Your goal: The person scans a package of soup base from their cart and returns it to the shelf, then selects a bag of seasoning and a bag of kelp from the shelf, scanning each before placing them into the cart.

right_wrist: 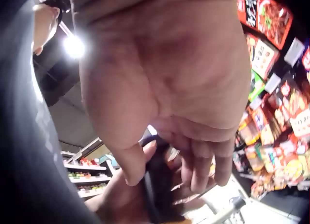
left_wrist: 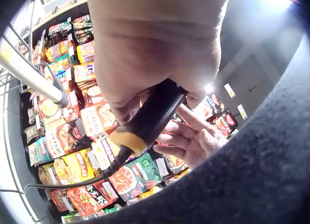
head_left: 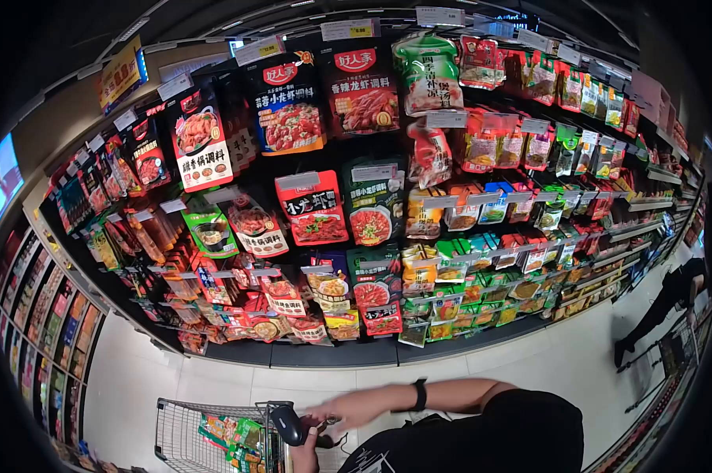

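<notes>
A black handheld device, like a scanner [head_left: 290, 426] [left_wrist: 157, 110] [right_wrist: 157, 185], has a yellow-orange end and a cable trailing from it in the left wrist view. My left hand [head_left: 305, 456] [left_wrist: 157, 54] [right_wrist: 118, 197] grips its handle, fingers and thumb wrapped round it. Beside the device is my right hand [head_left: 352, 410] [left_wrist: 191, 144] [right_wrist: 164, 83], fingers loosely bent and apart, with nothing visibly held; whether it touches the device is unclear. Below in the head view, a wire shopping cart [head_left: 184, 406] holds several colourful packets [head_left: 249, 435].
A long shelf wall of hanging seasoning pouches [head_left: 310, 209] stands ahead, above a dark base ledge [head_left: 332, 355]. More shelves [head_left: 41, 331] are at the left. At the right, a person in dark clothes [head_left: 659, 303] stands near another cart [head_left: 671, 355]. Pale tiles cover the floor.
</notes>
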The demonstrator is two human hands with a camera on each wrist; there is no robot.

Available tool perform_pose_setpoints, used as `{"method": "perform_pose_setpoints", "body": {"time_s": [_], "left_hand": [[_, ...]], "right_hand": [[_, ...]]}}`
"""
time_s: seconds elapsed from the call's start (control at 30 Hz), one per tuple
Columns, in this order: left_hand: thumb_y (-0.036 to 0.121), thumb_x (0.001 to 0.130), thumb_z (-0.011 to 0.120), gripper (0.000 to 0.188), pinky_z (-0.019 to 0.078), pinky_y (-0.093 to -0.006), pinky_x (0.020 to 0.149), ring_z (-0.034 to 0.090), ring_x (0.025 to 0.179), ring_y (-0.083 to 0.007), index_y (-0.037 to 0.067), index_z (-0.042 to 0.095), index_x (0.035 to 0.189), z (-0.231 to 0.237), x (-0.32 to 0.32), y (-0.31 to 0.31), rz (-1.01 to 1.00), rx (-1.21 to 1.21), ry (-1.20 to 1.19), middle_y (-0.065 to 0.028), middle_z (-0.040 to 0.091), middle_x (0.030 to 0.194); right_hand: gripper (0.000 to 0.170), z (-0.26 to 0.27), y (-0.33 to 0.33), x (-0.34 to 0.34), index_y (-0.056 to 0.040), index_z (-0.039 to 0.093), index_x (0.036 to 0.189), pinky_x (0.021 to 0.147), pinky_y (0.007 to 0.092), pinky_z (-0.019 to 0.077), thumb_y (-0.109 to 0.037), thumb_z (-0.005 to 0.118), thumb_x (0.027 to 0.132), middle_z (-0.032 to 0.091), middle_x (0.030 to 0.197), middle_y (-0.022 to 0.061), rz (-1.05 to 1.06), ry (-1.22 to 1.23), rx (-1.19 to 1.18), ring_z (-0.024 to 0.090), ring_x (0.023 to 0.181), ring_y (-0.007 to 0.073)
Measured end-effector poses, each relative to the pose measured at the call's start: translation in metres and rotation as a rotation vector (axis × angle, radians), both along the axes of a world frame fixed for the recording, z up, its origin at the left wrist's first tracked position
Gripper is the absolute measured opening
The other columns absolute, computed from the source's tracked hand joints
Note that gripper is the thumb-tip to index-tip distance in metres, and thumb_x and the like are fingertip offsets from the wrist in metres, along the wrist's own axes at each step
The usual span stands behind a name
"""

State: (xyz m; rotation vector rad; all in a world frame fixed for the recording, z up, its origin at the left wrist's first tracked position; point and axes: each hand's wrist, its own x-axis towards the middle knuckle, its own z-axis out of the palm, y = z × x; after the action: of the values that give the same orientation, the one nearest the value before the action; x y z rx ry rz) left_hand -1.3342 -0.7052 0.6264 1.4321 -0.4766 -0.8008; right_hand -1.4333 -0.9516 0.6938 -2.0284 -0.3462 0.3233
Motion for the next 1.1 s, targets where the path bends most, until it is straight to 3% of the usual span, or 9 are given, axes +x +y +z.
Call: {"method": "perform_pose_setpoints", "body": {"time_s": [0.1,0.13,0.2,0.23,0.37,0.5,0.63,0.8,1.1], "left_hand": [[0.023,0.111,0.064,0.034,0.059,-0.0324,0.072,0.072,0.083,-0.0197,0.0,0.07,0.135,0.017,-0.003,0.015,0.085,0.066,-0.02,-0.0135,0.078,0.11],[0.022,0.111,0.064,0.032,0.0587,-0.0334,0.074,0.071,0.082,-0.0194,0.0,0.07,0.132,0.012,-0.003,0.021,0.127,0.056,0.008,-0.0131,0.078,0.108],[0.02,0.111,0.063,0.028,0.0588,-0.0347,0.076,0.071,0.082,-0.0198,0.0,0.07,0.128,-0.013,0.0,0.032,0.222,0.062,0.007,-0.0125,0.078,0.107],[0.02,0.111,0.063,0.026,0.0587,-0.0349,0.077,0.071,0.083,-0.0195,-0.001,0.071,0.126,-0.015,-0.002,0.033,0.263,0.048,0.024,-0.0121,0.077,0.106],[0.022,0.11,0.067,0.027,0.0565,-0.0333,0.079,0.069,0.085,-0.0179,-0.001,0.072,0.123,0.009,-0.015,0.036,0.186,0.02,-0.024,-0.0103,0.076,0.103],[0.023,0.108,0.071,0.026,0.0539,-0.0322,0.08,0.066,0.086,-0.0173,-0.001,0.076,0.117,0.025,-0.028,0.032,0.139,0.036,-0.078,-0.0083,0.076,0.101],[0.021,0.108,0.072,0.024,0.0533,-0.0311,0.078,0.065,0.084,-0.0158,-0.002,0.078,0.114,0.004,-0.029,0.033,0.156,0.061,-0.062,-0.0071,0.076,0.098],[0.019,0.107,0.073,0.023,0.0527,-0.0296,0.075,0.064,0.081,-0.0143,-0.002,0.077,0.116,-0.016,-0.033,0.039,0.179,0.059,-0.021,-0.0064,0.077,0.098],[0.019,0.106,0.074,0.026,0.0526,-0.0302,0.077,0.064,0.084,-0.0148,-0.002,0.074,0.122,-0.009,-0.036,0.042,0.145,0.047,-0.022,-0.0069,0.077,0.103]], "right_hand": [[0.063,0.05,-0.091,0.002,-0.0057,0.051,0.16,0.109,0.0483,0.0525,-0.026,0.069,0.103,0.066,0.138,0.0232,-0.48,-0.243,-0.351,0.065,0.129,0.0403],[0.056,0.064,-0.128,0.003,-0.0051,0.057,0.155,0.103,0.0475,0.0559,-0.025,0.068,0.104,0.067,0.136,0.0226,-0.673,-0.56,-0.533,0.069,0.122,0.0395],[0.047,0.144,-0.183,-0.006,-0.0026,0.063,0.145,0.09,0.0456,0.0606,-0.025,0.066,0.104,0.075,0.115,0.0184,-0.982,-0.509,-0.149,0.075,0.103,0.0345],[0.045,0.165,-0.214,-0.005,-0.0022,0.064,0.143,0.09,0.0448,0.0607,-0.023,0.066,0.103,0.076,0.106,0.0165,-1.102,-0.753,-0.342,0.076,0.101,0.0322],[0.04,0.234,-0.298,-0.005,0.0011,0.064,0.135,0.108,0.0488,0.0526,-0.018,0.07,0.101,0.065,0.134,0.0236,-1.368,-1.204,-0.724,0.064,0.127,0.0428],[0.069,0.25,-0.361,0.009,0.0067,0.051,0.154,0.118,0.0476,0.0469,-0.03,0.072,0.1,0.059,0.151,0.0263,-1.67,-1.003,-0.705,0.056,0.143,0.0421],[0.084,0.247,-0.397,0.024,0.0124,0.044,0.155,0.12,0.0495,0.0455,-0.036,0.079,0.096,0.059,0.149,0.0327,-1.737,-0.843,-0.515,0.055,0.143,0.0478],[0.081,0.248,-0.406,0.031,0.009,0.056,0.145,0.091,0.0399,0.0585,-0.042,0.087,0.09,0.077,0.105,0.0206,-1.701,-0.892,-0.242,0.077,0.101,0.0303],[0.054,0.266,-0.423,0.065,0.0039,0.065,0.132,0.05,0.0311,0.0602,-0.03,0.084,0.095,0.077,0.106,0.0113,-1.44,-0.982,0.21,0.076,0.08,0.0177]]}}
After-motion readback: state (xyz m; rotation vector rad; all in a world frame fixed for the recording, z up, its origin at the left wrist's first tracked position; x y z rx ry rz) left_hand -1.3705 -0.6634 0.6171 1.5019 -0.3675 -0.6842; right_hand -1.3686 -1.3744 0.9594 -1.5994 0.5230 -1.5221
